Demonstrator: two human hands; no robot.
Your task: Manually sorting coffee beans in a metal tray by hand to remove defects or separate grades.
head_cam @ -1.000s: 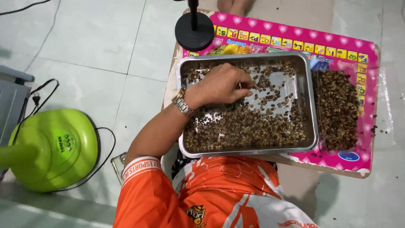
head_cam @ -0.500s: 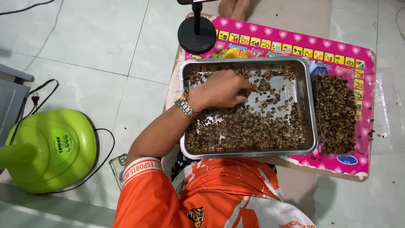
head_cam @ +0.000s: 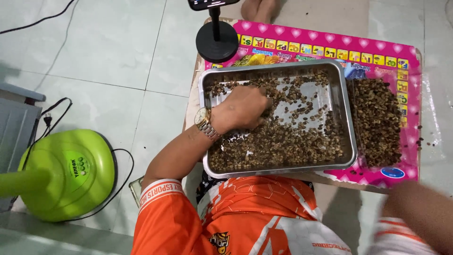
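On the tiled floor [head_cam: 104, 52], at about nine o'clock from the person, sits a lime-green fan base [head_cam: 66, 174] with its black cord looping round it; toward twelve o'clock a low board carries a pink picture mat [head_cam: 330, 40] and a black round stand base [head_cam: 217, 41]. Centred on that mat is a steel tray [head_cam: 347, 118], its bare bottom showing near one o'clock and brown beans [head_cam: 283, 146] banked thickest along the six o'clock wall. A second heap of beans [head_cam: 377, 123] lies loose on the mat at three o'clock, just beside the tray. The left hand [head_cam: 243, 109], a watch at its wrist, rests down in the tray near ten o'clock, fingers curled narrow among the beans — whether it pinches any I cannot tell. The right hand is out of view; only a blurred forearm [head_cam: 420, 212] shows at five o'clock. Sorting likely goes best with beans spread thin — light fingertip raking, not scooping.
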